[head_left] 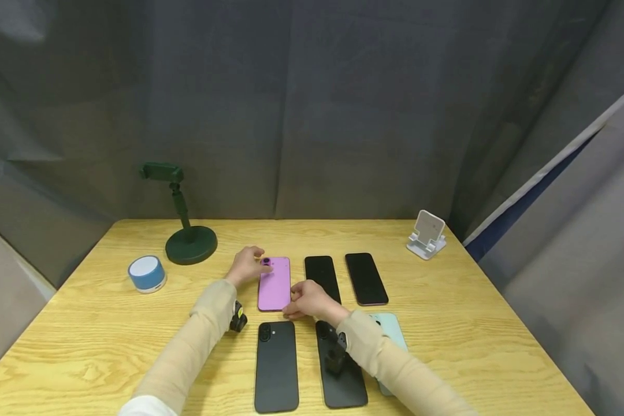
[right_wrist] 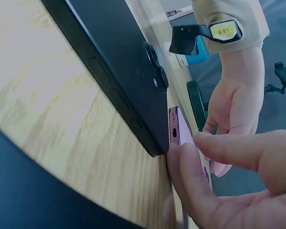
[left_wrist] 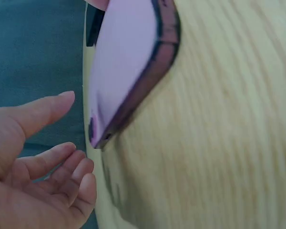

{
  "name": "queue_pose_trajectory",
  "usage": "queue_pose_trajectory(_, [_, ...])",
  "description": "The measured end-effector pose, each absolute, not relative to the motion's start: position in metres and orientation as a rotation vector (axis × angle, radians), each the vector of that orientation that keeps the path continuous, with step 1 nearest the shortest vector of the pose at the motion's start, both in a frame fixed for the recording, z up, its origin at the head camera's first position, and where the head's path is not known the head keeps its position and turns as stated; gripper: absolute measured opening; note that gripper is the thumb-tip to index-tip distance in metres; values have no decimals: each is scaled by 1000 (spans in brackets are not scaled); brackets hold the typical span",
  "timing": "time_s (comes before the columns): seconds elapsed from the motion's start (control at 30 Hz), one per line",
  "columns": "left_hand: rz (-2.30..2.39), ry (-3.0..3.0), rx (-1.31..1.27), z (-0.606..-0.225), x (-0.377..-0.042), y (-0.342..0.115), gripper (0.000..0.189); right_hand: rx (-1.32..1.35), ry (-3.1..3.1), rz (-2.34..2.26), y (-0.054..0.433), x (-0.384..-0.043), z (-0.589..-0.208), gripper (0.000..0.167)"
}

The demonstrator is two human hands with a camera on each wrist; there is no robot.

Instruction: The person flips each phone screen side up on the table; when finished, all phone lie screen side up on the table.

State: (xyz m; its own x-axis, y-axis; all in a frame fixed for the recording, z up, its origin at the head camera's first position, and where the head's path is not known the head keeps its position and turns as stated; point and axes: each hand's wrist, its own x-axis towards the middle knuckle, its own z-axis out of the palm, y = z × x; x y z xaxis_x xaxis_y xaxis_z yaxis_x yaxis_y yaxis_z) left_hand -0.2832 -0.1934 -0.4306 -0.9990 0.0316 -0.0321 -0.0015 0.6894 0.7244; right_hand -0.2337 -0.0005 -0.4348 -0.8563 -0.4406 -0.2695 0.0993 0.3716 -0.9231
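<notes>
A pink phone [head_left: 275,289] lies on the wooden table, its camera side up. Beside its upper left corner is my left hand [head_left: 246,266], fingers loosely spread; in the left wrist view that hand [left_wrist: 47,167] stands apart from the phone. My right hand [head_left: 311,300] is at the phone's lower right corner, fingertips by the edge; whether they press on it is hard to tell. Below the pink phone lies a black phone [head_left: 277,370], back up. Another black phone [head_left: 345,381] is partly hidden under my right forearm.
Two phones with dark screens up, one nearer [head_left: 321,271] and one farther right [head_left: 366,280], lie right of the pink one. A mint phone [head_left: 392,329] is partly covered by my right sleeve. Around stand a green phone stand [head_left: 191,245], a blue-white cylinder [head_left: 147,274] and a white stand [head_left: 427,231].
</notes>
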Motion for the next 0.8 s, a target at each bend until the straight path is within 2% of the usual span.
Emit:
queue_pose_trajectory(0.3, [1200,2791,84,-440,-289,-196,61,-297,2062,-1556,-1,-235,-437,51])
queue_pose_trajectory(0.57, [1235,2773,64,-441,-289,-196,59,-228,2003,-1601,-1,-235,-439,65])
queue_pose_trajectory(0.8, [1309,2751,42,-444,-291,-193,57,-208,1998,-1591,-1,-233,-437,66])
